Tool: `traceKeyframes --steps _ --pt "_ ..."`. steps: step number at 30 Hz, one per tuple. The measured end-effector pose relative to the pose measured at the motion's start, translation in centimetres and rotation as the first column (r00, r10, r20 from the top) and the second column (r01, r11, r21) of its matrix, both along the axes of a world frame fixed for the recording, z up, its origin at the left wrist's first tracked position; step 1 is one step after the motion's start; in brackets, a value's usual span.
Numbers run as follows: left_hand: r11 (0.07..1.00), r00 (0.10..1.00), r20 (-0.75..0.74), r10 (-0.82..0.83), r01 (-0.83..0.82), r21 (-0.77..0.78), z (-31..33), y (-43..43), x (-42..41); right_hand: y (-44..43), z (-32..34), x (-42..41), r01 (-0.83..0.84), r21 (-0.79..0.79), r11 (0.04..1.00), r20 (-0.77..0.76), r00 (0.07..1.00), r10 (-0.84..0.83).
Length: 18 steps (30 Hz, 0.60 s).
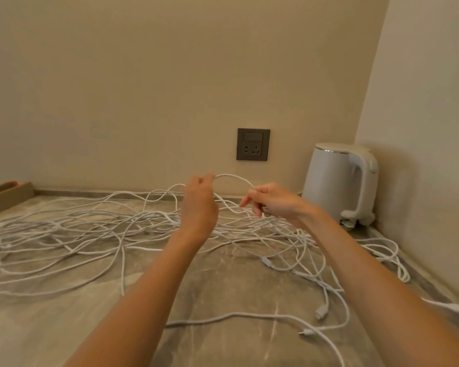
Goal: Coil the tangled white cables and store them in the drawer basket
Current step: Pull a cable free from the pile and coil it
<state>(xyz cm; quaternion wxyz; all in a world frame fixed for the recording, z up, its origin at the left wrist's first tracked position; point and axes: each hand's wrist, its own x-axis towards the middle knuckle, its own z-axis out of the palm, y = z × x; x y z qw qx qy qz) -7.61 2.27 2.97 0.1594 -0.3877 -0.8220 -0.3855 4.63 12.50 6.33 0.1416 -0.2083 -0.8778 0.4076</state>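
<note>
Several tangled white cables [72, 234] sprawl across the grey marbled countertop [223, 292], from the left edge to the right wall. My left hand [199, 205] is raised above the tangle and pinches one white cable at its fingertips. My right hand [273, 201] pinches the same cable a short way to the right. Between the two hands the cable arches up in a small loop [236, 177]. Loose plug ends [321, 312] lie at the front right. No drawer basket is in view.
A white electric kettle [339, 181] stands in the back right corner by the walls. A dark wall socket [252, 144] sits above the counter's back edge. A tan wooden tray [6, 194] lies at the far left.
</note>
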Motion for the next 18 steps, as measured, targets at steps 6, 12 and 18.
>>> traceKeyframes --steps 6,12,18 --pt "0.933 0.858 -0.436 -0.272 0.125 -0.337 -0.2 1.2 0.1 0.7 0.7 0.1 -0.146 0.035 0.989 0.142 0.98 0.14" --pt "0.975 0.952 -0.217 -0.216 0.221 -0.002 0.3 1.4 0.2 2.0 1.6 0.6 -0.108 0.222 0.969 0.269 0.962 0.046" --pt "0.944 0.982 -0.137 -0.127 0.162 0.287 1.5 1.4 0.8 2.3 1.3 0.3 0.163 0.463 0.871 -0.106 0.986 -0.128"
